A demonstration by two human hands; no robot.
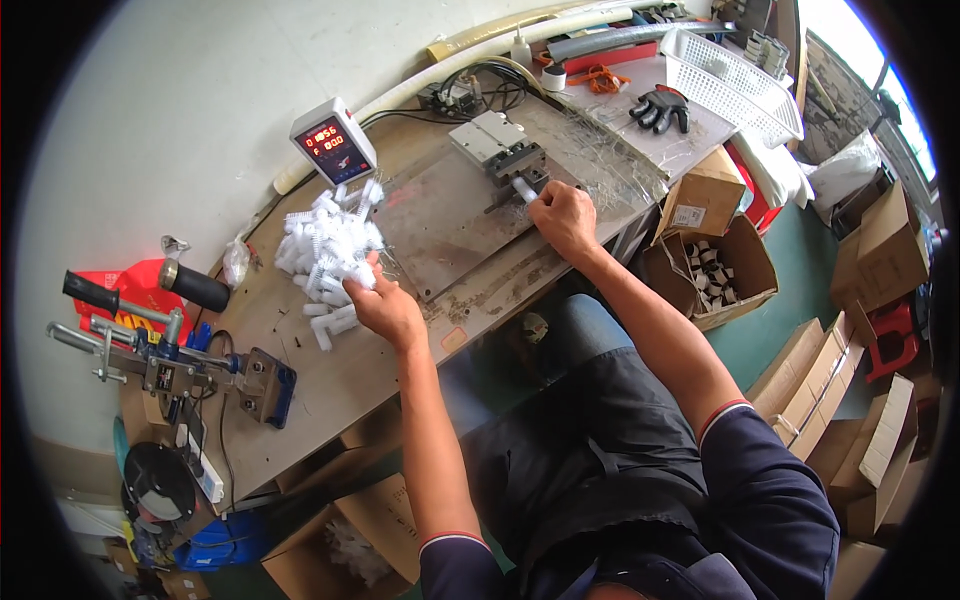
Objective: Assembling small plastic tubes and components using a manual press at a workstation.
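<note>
A loose heap of small white cylindrical bristled pieces (pixel 325 240) lies on the workbench at left. My left hand (pixel 388 308) is at the heap's near right edge, thumb and fingers closed around one white piece (pixel 358 274). Further right, my right hand (pixel 566 218) is curled in a grip beside a metal clamping fixture (pixel 510 158). From its fingers a white bristled piece (pixel 524 189) sticks out toward the fixture's dark jaws; the hand hides the rest of it. Whether that piece touches the jaws I cannot tell.
A box with a red digital display (pixel 336 145) stands behind the heap. At left is a lever press (pixel 170 360). A dark work glove (pixel 661 109) and a white plastic basket (pixel 735 85) lie back right. An open carton of parts (pixel 712 275) sits right of the bench.
</note>
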